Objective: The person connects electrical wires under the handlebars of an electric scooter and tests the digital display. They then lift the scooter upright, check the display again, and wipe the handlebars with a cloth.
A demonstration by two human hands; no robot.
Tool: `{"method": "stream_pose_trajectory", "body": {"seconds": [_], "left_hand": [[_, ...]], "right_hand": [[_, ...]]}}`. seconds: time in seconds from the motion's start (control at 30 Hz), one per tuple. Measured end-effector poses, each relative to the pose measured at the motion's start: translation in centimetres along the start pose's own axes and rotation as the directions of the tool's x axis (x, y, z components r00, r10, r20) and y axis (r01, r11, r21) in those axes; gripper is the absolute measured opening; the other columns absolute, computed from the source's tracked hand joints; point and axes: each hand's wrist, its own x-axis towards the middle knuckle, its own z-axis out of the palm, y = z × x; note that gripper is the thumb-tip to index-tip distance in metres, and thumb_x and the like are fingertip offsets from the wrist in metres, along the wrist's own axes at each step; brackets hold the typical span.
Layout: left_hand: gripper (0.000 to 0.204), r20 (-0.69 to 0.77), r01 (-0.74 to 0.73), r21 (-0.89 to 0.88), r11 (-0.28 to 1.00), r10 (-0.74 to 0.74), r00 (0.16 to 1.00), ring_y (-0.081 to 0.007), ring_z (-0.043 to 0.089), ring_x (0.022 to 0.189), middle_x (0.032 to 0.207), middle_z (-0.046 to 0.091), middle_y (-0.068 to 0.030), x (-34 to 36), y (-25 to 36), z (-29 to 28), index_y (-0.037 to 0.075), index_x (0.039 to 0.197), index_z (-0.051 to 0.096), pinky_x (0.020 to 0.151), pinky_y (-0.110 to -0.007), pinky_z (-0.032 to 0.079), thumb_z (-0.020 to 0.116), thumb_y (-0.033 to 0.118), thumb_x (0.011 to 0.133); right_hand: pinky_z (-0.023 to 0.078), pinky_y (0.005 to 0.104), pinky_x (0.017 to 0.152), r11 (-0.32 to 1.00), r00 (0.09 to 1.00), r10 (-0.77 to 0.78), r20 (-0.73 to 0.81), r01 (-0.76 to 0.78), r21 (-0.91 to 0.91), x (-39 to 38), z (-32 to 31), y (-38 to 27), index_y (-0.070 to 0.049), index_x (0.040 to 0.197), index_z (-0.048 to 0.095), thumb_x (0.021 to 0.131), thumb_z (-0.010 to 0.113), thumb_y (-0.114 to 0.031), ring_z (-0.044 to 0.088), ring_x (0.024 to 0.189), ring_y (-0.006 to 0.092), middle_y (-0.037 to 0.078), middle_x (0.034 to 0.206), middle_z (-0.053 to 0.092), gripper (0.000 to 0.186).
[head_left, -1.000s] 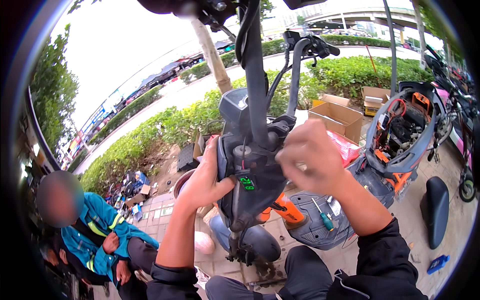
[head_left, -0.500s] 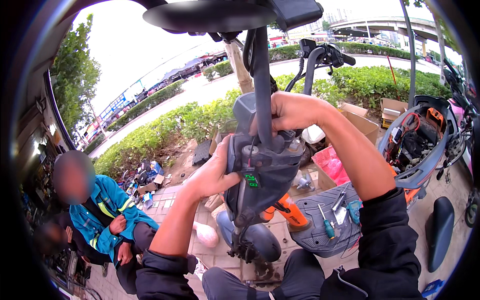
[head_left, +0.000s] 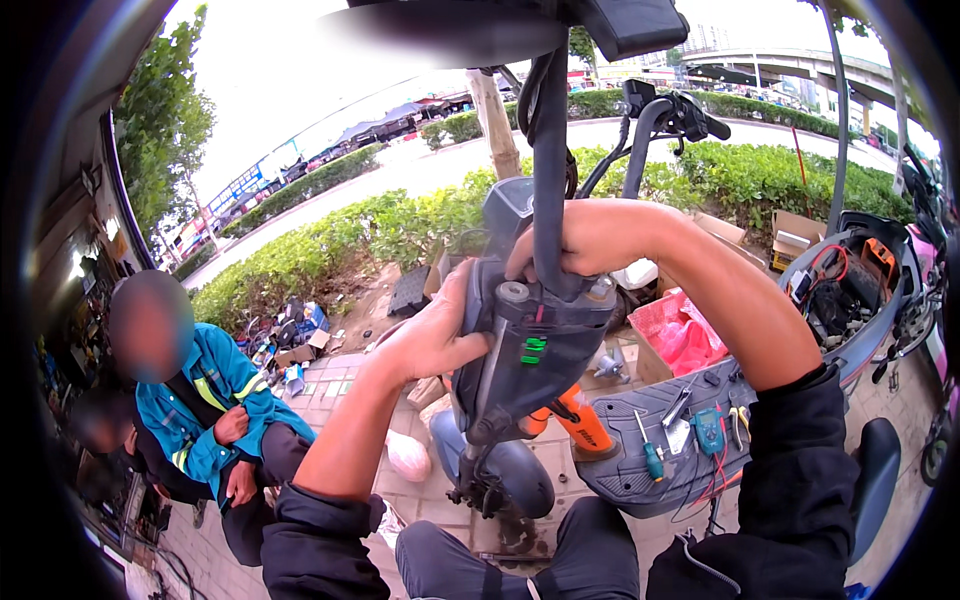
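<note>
A dark scooter front housing (head_left: 515, 385) with a lit green display (head_left: 533, 349) stands before me, its thick steering stem (head_left: 550, 150) rising from the top. My left hand (head_left: 430, 335) grips the housing's left side, thumb pressed against it. My right hand (head_left: 590, 235) reaches over the top, fingers curled in at the stem, below a dashboard unit (head_left: 507, 202); what the fingertips hold is hidden. Beneath the housing are an orange tube (head_left: 578, 420) and a wheel (head_left: 515, 480).
A footboard (head_left: 630, 465) holds a screwdriver (head_left: 650, 450), a meter with leads (head_left: 711, 430) and pliers (head_left: 738, 430). A stripped scooter body (head_left: 840, 320) and a loose seat (head_left: 872, 490) lie right. Cardboard boxes (head_left: 795, 238) stand behind. A person in teal (head_left: 200, 400) sits left, another partly hidden behind.
My right hand has moved from the housing's right side up and inward to the stem. My left hand stays on the housing's side. The view has shifted, bringing more of the footboard's tools into sight.
</note>
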Motion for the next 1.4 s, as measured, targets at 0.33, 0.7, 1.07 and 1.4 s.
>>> {"method": "stream_pose_trajectory", "body": {"seconds": [0.33, 0.7, 1.07, 1.4], "left_hand": [[0.092, 0.009, -0.007, -0.075, 0.997, 0.007, 1.0, -0.0358, 0.037, 0.13, 0.135, 0.037, -0.03, 1.3, -0.1, 0.9, -0.011, 0.141, 0.007, 0.108, -0.037, 0.027, 0.062, 0.014, 0.072], [0.093, -0.116, -0.118, 0.062, 0.991, 0.125, 0.985, -0.043, 0.024, 0.136, 0.139, 0.027, -0.0382, 1.6, -1.7, 2.1, -0.019, 0.136, 0.015, 0.114, -0.041, 0.02, 0.061, 0.031, 0.073], [0.092, -0.341, 0.004, 0.049, 0.999, 0.013, 0.94, -0.0485, 0.033, 0.127, 0.132, 0.032, -0.0402, -1.0, 0.2, 3.6, -0.022, 0.133, 0.018, 0.11, -0.042, 0.027, 0.061, 0.026, 0.067], [0.095, -0.5, 0.113, 0.129, 0.985, -0.034, 0.866, -0.0469, 0.032, 0.128, 0.132, 0.034, -0.0379, -2.1, 4.2, 6.3, -0.019, 0.134, 0.021, 0.11, -0.05, 0.021, 0.062, 0.032, 0.066]], "right_hand": [[0.048, 0.0381, 0.086, 0.993, 0.999, -0.009, -0.045, 0.003, -0.118, -1.7, -0.6, 1.6, -0.002, 0.101, 0.066, 0.072, 0.055, 0.005, 0.062, 0.096, 0.0316, 0.015, 0.104, 0.065, 0.031], [0.044, 0.0393, 0.087, 0.872, 0.574, 0.392, -0.719, -0.48, 0.092, -8.4, 13.7, -4.7, -0.003, 0.124, 0.052, 0.068, 0.073, -0.007, 0.057, 0.099, 0.0341, 0.016, 0.109, 0.059, 0.059], [0.034, 0.0326, 0.104, 0.861, 0.283, 0.508, -0.814, -0.136, 0.49, -4.7, 20.6, -2.9, 0.004, 0.139, 0.035, 0.082, 0.059, 0.004, 0.046, 0.124, 0.0208, 0.017, 0.134, 0.047, 0.061], [0.044, 0.0223, 0.063, 0.745, 0.313, 0.56, -0.768, 0.216, 0.631, -4.2, 19.1, -7.1, 0.002, 0.142, 0.032, 0.079, 0.071, -0.02, 0.057, 0.086, 0.0123, 0.012, 0.121, 0.057, 0.077]]}}
